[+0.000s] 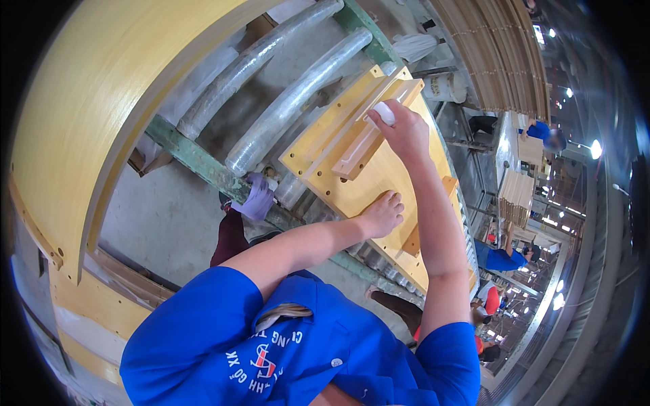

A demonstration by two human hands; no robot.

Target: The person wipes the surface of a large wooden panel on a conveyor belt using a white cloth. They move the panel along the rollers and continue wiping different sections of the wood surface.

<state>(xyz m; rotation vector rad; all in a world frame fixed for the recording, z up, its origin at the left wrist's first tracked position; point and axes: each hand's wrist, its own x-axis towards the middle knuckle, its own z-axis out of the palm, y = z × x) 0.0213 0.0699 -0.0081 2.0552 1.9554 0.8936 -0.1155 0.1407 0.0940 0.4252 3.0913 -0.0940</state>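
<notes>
A pale yellow wooden panel (379, 177) with drilled holes along its edges lies on the rollers ahead of me. Raised wooden rails cross its far part, and one is a grooved rail (357, 150). My right hand (407, 132) is closed around a small white wad (385, 113), held at that rail; whether it is cloth or foam I cannot make out. Lower down, my left hand (383, 215) rests on the panel's face with its fingers loosely stretched and nothing in them. A short wooden block (411, 241) sits on the panel to the right of it.
Plastic-wrapped rollers (301, 98) sit in a green metal frame (196, 159) on the left. Beyond it stands a large curved-looking yellow panel (88, 101). A purple glove-like thing (256, 197) is by the frame. Stacked brown boards (497, 54) rise at the far right; co-workers (504, 257) are behind.
</notes>
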